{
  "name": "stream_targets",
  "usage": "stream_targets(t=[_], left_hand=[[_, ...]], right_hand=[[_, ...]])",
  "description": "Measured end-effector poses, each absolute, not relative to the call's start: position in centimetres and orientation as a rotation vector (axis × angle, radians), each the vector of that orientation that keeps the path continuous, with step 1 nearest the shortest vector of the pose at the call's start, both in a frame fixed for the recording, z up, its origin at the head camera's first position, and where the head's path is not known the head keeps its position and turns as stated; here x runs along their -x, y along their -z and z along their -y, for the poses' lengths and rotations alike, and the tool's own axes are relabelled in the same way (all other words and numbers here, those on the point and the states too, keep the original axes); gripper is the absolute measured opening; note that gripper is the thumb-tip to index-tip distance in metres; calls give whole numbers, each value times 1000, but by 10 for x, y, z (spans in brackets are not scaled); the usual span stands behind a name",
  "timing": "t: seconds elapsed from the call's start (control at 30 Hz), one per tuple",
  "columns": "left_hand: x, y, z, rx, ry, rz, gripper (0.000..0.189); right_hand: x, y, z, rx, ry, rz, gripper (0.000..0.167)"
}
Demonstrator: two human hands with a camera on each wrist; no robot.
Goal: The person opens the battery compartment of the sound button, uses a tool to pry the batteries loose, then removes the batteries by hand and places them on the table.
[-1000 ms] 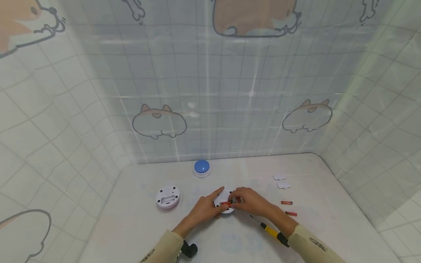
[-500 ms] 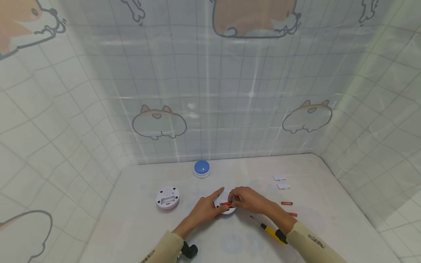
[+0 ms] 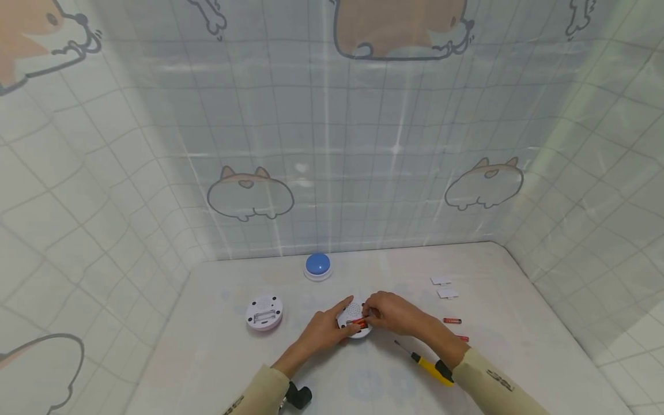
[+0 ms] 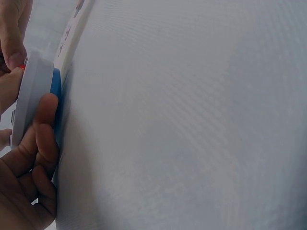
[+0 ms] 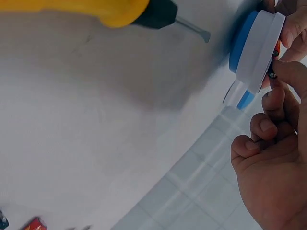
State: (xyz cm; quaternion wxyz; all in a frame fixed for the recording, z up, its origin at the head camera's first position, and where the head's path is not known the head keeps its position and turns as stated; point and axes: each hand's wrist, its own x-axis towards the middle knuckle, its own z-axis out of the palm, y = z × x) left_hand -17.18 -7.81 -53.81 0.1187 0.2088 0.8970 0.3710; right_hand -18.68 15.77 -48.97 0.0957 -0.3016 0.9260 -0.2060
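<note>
My left hand (image 3: 324, 329) grips a round push button (image 3: 354, 311) by its rim, its white underside facing up. In the left wrist view, curled fingers (image 4: 46, 136) support it from below, beside the blue dome. Red batteries (image 3: 357, 324) show at the battery compartment in the underside, partly covered by the left thumb. My right hand (image 3: 396, 314) is at the compartment's right side, where its thumb and forefinger pinch the end of a battery (image 5: 272, 73). In the right wrist view, its other fingers are curled below.
Another push button (image 3: 264, 312) lies upside down at left, its battery bay exposed. A blue-domed button (image 3: 318, 265) stands behind. To the right are two white covers (image 3: 448, 293) and two red batteries (image 3: 452, 320). A yellow-black screwdriver (image 3: 432, 368) lies beside the right forearm.
My right hand has shifted slightly up and to the right at the compartment, its fingertips still at the battery end. The left hand and the push button have stayed in place.
</note>
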Motion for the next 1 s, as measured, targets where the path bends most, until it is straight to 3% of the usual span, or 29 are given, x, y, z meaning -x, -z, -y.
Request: stream_targets(t=[0.43, 1.0], left_hand=[[172, 537, 78, -590, -1088, -2616, 78], [171, 538, 78, -590, -1067, -2636, 77]], right_hand=[[181, 480, -169, 796, 557, -2788, 10], [166, 472, -250, 588, 657, -2930, 11]])
